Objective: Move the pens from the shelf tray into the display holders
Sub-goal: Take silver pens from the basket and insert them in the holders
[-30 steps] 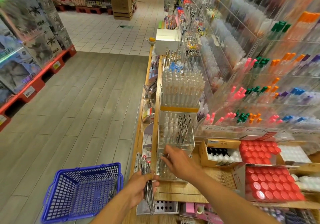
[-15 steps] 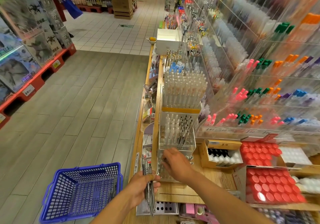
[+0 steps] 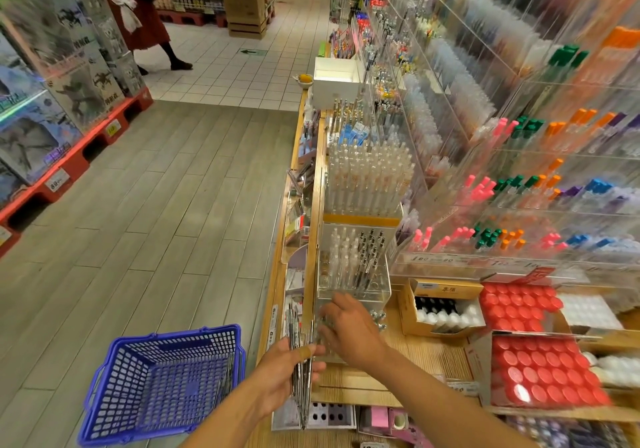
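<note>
My left hand (image 3: 277, 375) grips a bundle of several dark pens (image 3: 302, 388), held upright at the shelf's front edge. My right hand (image 3: 353, 336) hovers over the lowest clear display holder (image 3: 379, 297), with its fingers spread toward the bundle's top. Whether it touches a pen is hidden. The tier above (image 3: 353, 260) holds several clear and black pens standing upright. More pens lie in a narrow shelf tray (image 3: 294, 312) just left of the holders.
A blue shopping basket (image 3: 162, 385) sits on the floor to the left. A cardboard box of bottles (image 3: 440, 305) and red-capped trays (image 3: 519, 305) stand to the right. Acrylic racks of markers (image 3: 502, 187) rise behind. A person (image 3: 145, 17) walks at the far back.
My right hand has drawn back from the clear holder toward the bundle. My left hand has lifted the pens slightly. A person has walked into view at the back left.
</note>
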